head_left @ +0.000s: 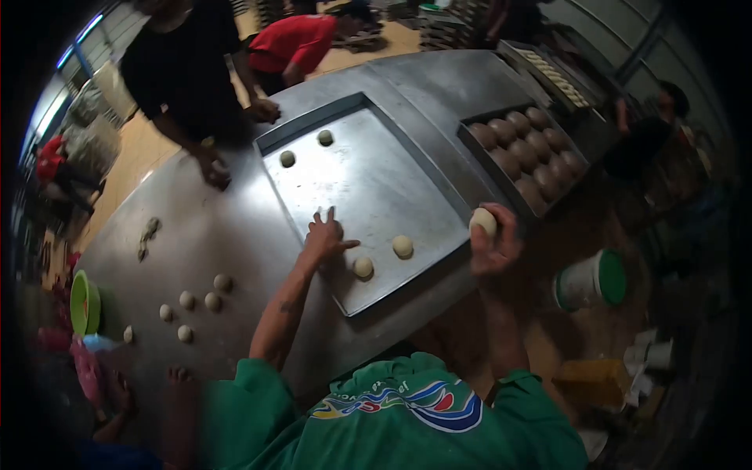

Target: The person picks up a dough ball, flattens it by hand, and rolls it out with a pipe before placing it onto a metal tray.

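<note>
My left hand (325,237) is over the left part of a large metal tray (376,188), fingers spread and holding nothing. Close to its thumb, a dough ball (363,267) sits in the tray, with another dough ball (403,246) just to the right. My right hand (498,243) grips a pale dough ball (483,222) beyond the tray's right edge, fingers curled round it. Toward the far end of the tray lie two more balls, one dough ball (287,159) at the left wall and one dough ball (325,138) beside it.
Several dough balls (212,301) and a dough scrap (148,237) lie on the metal table (235,345). A tray of brown rounds (538,153) stands at right. A green bowl (84,304) is at left, a lidded bucket (589,280) below right. A person in black (180,86) stands opposite.
</note>
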`<action>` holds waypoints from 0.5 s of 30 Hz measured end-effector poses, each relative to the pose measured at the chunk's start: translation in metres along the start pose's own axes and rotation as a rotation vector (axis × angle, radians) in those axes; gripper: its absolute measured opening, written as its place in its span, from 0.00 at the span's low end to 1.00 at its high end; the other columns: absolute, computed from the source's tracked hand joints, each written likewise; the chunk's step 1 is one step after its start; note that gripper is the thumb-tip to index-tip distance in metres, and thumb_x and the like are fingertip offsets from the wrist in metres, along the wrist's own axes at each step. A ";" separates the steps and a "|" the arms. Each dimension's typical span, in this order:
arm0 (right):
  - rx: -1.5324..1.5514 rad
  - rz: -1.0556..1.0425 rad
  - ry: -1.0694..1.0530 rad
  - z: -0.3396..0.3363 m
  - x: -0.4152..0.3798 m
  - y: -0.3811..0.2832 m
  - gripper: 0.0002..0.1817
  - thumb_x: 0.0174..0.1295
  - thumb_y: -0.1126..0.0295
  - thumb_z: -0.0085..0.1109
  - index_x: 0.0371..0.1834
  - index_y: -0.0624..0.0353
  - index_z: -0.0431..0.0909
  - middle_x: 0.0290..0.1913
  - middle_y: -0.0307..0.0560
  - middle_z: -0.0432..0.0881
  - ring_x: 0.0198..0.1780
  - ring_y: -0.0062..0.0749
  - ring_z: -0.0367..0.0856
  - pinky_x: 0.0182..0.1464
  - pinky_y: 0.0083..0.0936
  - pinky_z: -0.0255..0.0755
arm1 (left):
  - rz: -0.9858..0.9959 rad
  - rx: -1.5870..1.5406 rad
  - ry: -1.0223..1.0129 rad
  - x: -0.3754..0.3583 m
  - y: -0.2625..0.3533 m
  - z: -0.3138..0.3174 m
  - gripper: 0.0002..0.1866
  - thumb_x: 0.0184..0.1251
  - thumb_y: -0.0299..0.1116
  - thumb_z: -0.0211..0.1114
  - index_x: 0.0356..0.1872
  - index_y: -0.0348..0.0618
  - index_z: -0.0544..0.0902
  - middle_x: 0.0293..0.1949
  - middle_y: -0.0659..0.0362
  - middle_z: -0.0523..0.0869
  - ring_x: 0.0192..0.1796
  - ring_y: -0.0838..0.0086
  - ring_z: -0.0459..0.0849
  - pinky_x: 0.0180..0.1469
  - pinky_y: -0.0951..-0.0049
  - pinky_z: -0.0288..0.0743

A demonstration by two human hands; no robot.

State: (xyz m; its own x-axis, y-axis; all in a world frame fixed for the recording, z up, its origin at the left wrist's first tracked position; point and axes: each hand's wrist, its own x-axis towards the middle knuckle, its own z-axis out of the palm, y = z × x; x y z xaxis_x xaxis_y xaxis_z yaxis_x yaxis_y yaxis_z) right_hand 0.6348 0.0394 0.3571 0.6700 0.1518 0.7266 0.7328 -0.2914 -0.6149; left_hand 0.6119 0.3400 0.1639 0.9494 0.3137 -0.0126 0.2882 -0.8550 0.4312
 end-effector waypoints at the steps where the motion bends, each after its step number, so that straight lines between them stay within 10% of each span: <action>1: 0.043 -0.001 -0.025 0.015 -0.014 0.040 0.17 0.60 0.71 0.62 0.50 0.66 0.73 0.43 0.52 0.79 0.41 0.35 0.81 0.45 0.28 0.75 | 0.058 0.015 0.025 -0.019 0.010 -0.022 0.45 0.48 0.52 0.76 0.65 0.39 0.67 0.60 0.35 0.71 0.60 0.42 0.72 0.59 0.53 0.72; 3: -0.531 0.082 -0.433 0.046 -0.051 0.134 0.16 0.59 0.70 0.64 0.45 0.68 0.74 0.42 0.58 0.78 0.42 0.44 0.82 0.43 0.34 0.76 | 0.126 -0.281 -0.023 -0.086 0.019 -0.058 0.44 0.52 0.51 0.76 0.67 0.41 0.66 0.61 0.43 0.72 0.62 0.55 0.73 0.61 0.57 0.72; 6: -0.124 0.177 -0.400 0.140 -0.073 0.100 0.14 0.58 0.69 0.64 0.40 0.69 0.76 0.40 0.60 0.78 0.37 0.48 0.82 0.39 0.38 0.77 | -0.253 -1.036 -0.127 -0.215 -0.019 -0.070 0.34 0.57 0.44 0.75 0.61 0.39 0.72 0.51 0.50 0.80 0.55 0.68 0.80 0.57 0.66 0.75; 11: 0.417 -0.142 -0.997 0.331 -0.121 -0.011 0.15 0.56 0.69 0.58 0.45 0.66 0.77 0.41 0.59 0.79 0.45 0.53 0.79 0.51 0.40 0.74 | -0.730 -0.801 0.098 -0.395 -0.040 -0.020 0.26 0.58 0.43 0.74 0.51 0.37 0.80 0.41 0.56 0.86 0.43 0.74 0.83 0.49 0.71 0.78; 15: 0.039 -0.669 -1.472 0.468 -0.157 -0.090 0.33 0.47 0.69 0.63 0.61 0.59 0.67 0.62 0.61 0.66 0.63 0.60 0.66 0.59 0.47 0.71 | -0.956 -0.957 0.240 -0.451 -0.045 -0.032 0.26 0.61 0.43 0.72 0.53 0.35 0.79 0.43 0.54 0.86 0.42 0.75 0.83 0.48 0.72 0.78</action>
State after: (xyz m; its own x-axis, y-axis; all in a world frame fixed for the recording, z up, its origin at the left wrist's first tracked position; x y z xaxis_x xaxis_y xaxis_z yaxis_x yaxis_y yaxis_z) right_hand 0.5188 0.4835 0.1553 -0.2443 0.9688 -0.0408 0.9119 0.2152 -0.3493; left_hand 0.1670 0.2506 0.1794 0.3589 0.7606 -0.5410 0.5211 0.3176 0.7922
